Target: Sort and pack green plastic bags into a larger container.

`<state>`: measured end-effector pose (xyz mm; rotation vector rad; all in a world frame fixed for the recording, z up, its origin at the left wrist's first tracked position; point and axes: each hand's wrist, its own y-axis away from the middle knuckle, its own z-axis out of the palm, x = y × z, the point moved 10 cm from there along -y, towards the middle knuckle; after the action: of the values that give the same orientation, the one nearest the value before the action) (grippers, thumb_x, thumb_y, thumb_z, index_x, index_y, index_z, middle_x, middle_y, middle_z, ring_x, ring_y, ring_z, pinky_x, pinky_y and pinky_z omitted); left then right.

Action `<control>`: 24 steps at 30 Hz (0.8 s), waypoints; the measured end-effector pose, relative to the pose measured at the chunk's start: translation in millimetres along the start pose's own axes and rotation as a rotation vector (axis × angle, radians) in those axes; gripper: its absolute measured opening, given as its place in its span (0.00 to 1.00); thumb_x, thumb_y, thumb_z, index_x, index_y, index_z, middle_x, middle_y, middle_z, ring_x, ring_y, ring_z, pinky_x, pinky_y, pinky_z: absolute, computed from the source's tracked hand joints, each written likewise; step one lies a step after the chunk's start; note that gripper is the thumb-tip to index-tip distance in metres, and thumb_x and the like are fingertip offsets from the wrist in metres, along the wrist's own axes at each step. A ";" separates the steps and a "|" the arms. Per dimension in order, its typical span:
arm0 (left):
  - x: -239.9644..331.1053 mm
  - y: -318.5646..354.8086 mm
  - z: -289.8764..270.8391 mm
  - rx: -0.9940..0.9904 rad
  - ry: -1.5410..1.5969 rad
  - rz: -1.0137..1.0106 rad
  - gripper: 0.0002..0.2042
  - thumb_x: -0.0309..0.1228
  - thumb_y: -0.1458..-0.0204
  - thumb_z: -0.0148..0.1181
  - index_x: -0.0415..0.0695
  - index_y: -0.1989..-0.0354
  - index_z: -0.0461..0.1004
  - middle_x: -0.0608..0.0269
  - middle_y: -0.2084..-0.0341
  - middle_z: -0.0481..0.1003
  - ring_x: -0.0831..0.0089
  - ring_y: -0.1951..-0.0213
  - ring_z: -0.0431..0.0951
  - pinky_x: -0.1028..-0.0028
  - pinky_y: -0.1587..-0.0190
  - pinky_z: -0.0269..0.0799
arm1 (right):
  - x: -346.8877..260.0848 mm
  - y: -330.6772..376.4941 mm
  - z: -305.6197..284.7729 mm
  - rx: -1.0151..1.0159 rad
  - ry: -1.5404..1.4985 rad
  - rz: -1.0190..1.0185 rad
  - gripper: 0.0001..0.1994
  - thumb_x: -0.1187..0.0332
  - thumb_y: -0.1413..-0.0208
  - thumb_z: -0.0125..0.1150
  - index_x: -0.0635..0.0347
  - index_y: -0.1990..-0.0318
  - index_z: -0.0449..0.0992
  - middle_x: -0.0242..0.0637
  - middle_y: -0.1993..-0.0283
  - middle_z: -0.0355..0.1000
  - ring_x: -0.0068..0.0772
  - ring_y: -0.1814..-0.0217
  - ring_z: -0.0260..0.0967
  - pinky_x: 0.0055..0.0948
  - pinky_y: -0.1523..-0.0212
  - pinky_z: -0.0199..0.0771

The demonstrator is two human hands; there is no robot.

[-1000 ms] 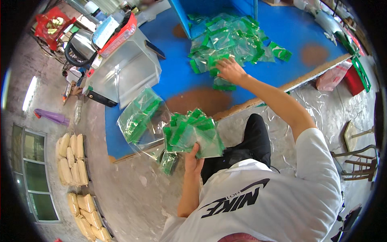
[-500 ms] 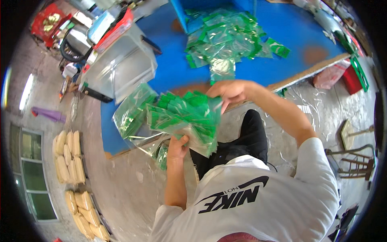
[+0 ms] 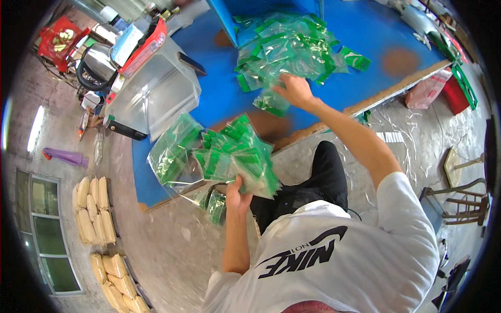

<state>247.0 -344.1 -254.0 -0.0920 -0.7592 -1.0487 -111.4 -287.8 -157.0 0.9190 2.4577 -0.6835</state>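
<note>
My left hand [image 3: 238, 198] is closed, its thumb on top, around the lower end of a fanned stack of small clear-and-green plastic bags [image 3: 237, 151]. Out over the blue table, my right hand [image 3: 296, 92] has its fingers pinched on a single plastic bag [image 3: 272, 102] at the near edge of a loose pile. That pile of similar bags [image 3: 292, 44] spreads out from the mouth of a blue box [image 3: 223, 21]. Left of the stack, a larger clear bag [image 3: 175, 148] with green bags inside lies at the table's edge, partly hanging over it.
On the table's left stands a translucent plastic bin [image 3: 151, 88], with a metal kettle [image 3: 99, 62] beyond it. The worn wooden edge [image 3: 360, 107] of the blue table [image 3: 365, 31] runs in front of me. A wooden chair [image 3: 464, 206] stands at right; filled sacks [image 3: 94, 211] are stacked at left.
My right hand has moved from beside the held stack, away from me, to the near edge of the pile. My left hand keeps the stack and has shifted slightly.
</note>
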 end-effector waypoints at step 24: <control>70.7 -109.0 134.0 -0.374 -0.933 0.460 0.62 0.20 0.61 0.77 0.52 0.26 0.31 0.55 0.37 0.63 0.61 0.37 0.67 0.59 0.37 0.67 | -65.4 77.9 21.0 -0.267 -0.615 -0.134 0.57 0.55 0.64 0.83 0.63 0.31 0.48 0.58 0.38 0.64 0.60 0.34 0.63 0.46 0.37 0.65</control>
<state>108.3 -398.1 -141.4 -1.0840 -1.2827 -0.6557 -7.9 -280.1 -161.2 0.3669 1.9970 -0.5577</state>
